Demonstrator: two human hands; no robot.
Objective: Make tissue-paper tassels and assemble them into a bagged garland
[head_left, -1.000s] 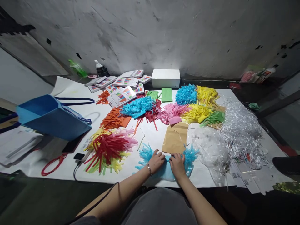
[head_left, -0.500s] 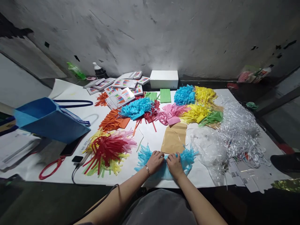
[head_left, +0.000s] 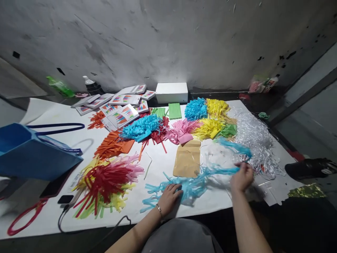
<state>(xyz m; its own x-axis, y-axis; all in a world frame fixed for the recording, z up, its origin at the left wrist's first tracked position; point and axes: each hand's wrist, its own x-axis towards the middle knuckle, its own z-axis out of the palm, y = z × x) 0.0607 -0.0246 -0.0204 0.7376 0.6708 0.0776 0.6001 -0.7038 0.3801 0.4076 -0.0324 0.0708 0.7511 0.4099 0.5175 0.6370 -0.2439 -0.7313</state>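
Light blue tissue paper fringe (head_left: 193, 188) lies spread along the front of the white-covered table (head_left: 205, 207). My left hand (head_left: 171, 196) rests on it, fingers stretched out and pressing it down. Off to the right, my right hand (head_left: 242, 175) pinches some of the blue strips and holds them raised and pulled out from the bundle; they are smeared by motion. Just behind the fringe is a brown paper sheet (head_left: 186, 158). Under the raised strips sits a clear plastic bag (head_left: 218, 154), partly covered.
Red, pink and yellow fringes (head_left: 110, 179) lie at left, near a blue bag (head_left: 39, 154) and a phone (head_left: 56, 184). Flat printed packs (head_left: 121, 117) and a white box (head_left: 171, 92) stand at the back. White shredded strips (head_left: 254, 140) heap up at right.
My right hand has moved from the fringe's middle far to the right, drawing blue strips out with it. My left hand stays on the fringe. The view has shifted right.
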